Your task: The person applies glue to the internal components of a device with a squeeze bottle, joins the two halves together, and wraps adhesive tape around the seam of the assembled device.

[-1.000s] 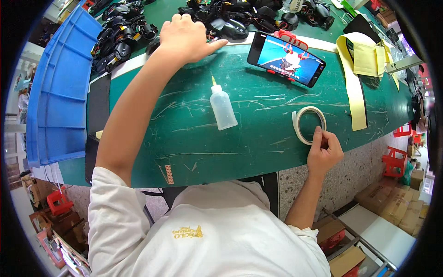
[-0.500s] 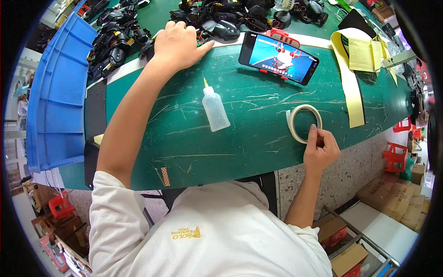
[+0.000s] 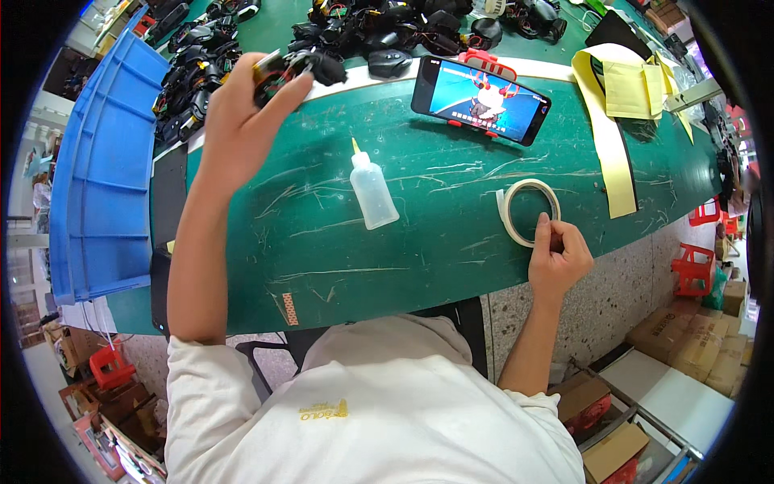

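A person in a white shirt (image 3: 363, 411) sits at a green cutting mat (image 3: 322, 242) that covers the bench. The left hand (image 3: 242, 121) is raised above the far left part of the mat, its fingers closed around a small black component (image 3: 294, 68) with wires showing; the piece sits at the fingertips, clear of the mat surface and just in front of a heap of similar black parts (image 3: 379, 32) along the far edge. The right hand (image 3: 559, 254) rests at the near right edge of the mat, fingers pinched together on the near rim of a roll of pale tape (image 3: 522, 211), which lies flat on the mat. Whether the fingertips hold a loose end of the tape or only the rim cannot be told. Between the two hands, near the middle of the mat, a small translucent squeeze bottle (image 3: 373, 189) with a narrow yellow nozzle lies tilted, nozzle pointing away from the person. Beyond it a smartphone (image 3: 481, 99) leans on a red stand, screen lit. Yellow paper strips (image 3: 613, 137) lie to the right of the phone. A stack of blue plastic trays (image 3: 105, 185) stands at the left of the bench.
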A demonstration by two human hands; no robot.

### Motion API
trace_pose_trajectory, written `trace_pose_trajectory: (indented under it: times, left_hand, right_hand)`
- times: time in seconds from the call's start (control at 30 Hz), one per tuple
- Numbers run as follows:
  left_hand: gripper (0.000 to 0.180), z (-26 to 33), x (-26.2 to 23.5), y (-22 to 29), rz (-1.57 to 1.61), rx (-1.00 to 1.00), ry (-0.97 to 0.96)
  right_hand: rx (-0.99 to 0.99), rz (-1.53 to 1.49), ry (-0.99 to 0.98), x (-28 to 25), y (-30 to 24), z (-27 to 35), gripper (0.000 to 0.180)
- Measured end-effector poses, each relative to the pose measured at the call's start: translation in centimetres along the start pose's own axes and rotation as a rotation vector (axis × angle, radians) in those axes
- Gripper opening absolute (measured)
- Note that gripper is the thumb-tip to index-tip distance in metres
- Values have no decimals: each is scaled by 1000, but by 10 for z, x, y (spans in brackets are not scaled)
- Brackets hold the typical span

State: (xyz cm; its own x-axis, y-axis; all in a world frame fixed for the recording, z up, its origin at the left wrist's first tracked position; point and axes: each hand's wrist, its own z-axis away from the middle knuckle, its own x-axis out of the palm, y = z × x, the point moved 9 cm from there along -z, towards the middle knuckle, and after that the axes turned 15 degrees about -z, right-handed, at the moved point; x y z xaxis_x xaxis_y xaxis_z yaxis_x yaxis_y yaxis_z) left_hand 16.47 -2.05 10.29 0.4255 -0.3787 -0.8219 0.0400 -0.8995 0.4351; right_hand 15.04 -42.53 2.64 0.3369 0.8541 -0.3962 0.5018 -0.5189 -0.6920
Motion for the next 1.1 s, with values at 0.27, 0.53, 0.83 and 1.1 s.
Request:
trace_pose_trajectory:
  times: [0.27,0.53,0.83,1.1]
  left_hand:
    - [61,90,-12,64,343,278,-237]
    - [54,156,41,124,446,389,-703]
    - [58,159,30,124,430,413,-528]
    - [57,159,35,110,591,222,-507]
  right_hand:
    - [-97,48,100,-23,-40,5,11]
    - [-315,-714,-482,56,-159,10,28]
    - [-342,-769,-547,65,-158,31,31]
    - [-356,-732,-504,62,-153,32,28]
